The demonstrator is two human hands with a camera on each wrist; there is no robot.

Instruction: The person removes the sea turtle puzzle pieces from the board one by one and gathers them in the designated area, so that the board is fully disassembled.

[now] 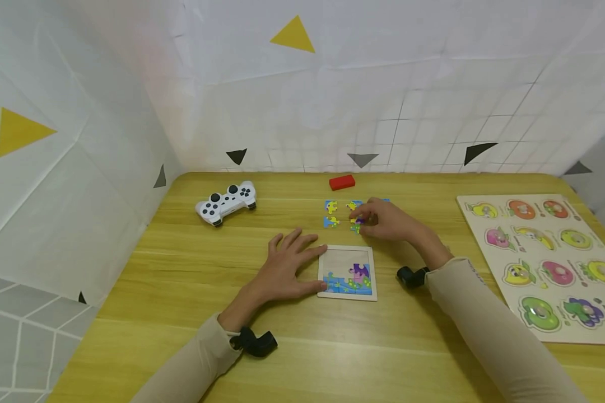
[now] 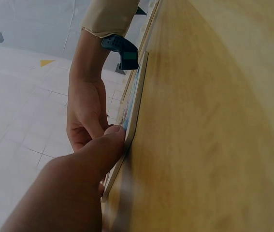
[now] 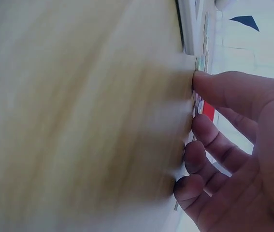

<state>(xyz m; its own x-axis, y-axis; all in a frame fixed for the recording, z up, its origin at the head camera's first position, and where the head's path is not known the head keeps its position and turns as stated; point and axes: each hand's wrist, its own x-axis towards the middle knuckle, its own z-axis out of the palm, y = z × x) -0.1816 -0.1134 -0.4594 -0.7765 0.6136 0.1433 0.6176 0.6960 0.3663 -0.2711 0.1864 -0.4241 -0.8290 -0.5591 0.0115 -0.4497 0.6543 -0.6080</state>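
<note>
- Controller (image 1: 226, 203): white, far left on the surface (image 1: 181, 280), well apart from the work.
- Left hand (image 1: 288, 271): spread wide, thumb and a fingertip touching the tray's left side. If that pressure slackens or pushes unevenly, the tray could slide or tip.
- Tray (image 1: 339, 256): flat in front of the person, its upper left bare. Set pieces (image 1: 360, 274) fill the bottom and right; a jolt to the tray could unseat them.
- Loose pieces (image 1: 331, 222): at least 3, behind the tray, lying close enough together for a stray finger to scatter them.
- Red block (image 1: 342, 182): behind the pieces.
- Purple piece (image 1: 359, 221): behind the tray, between the right hand's (image 1: 390, 222) thumb and fingertip, which pinch it. It is thin, so a shallow grip could slip.
- Fruit board (image 1: 494, 261): far right, beside the right sleeve (image 1: 489, 313); a sideways swing could nudge it.
</note>
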